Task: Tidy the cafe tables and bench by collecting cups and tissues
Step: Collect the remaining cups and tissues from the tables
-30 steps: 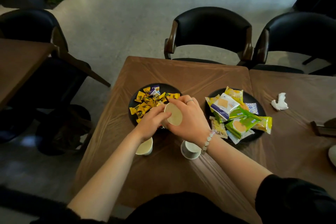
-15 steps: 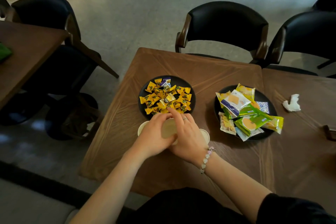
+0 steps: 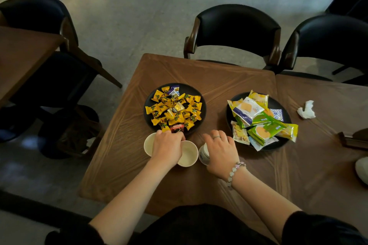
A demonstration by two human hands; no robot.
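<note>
Nearest, on the brown wooden table (image 3: 123,169), the left hand (image 3: 168,148) pinches the rim of the middle paper cup (image 3: 188,154), covering part of another paper cup (image 3: 149,142) at its left. The right hand (image 3: 220,152) closes over a third cup (image 3: 203,154). Beyond them sit a black plate of yellow candies (image 3: 196,93) and a plate of snack packets (image 3: 282,109), with a crumpled tissue (image 3: 306,110) far right.

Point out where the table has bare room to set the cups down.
Bare wood lies behind the candy plate toward the chair, and along the near edge between the arms. It is crowded by the cups, both hands and the snack plate.
</note>
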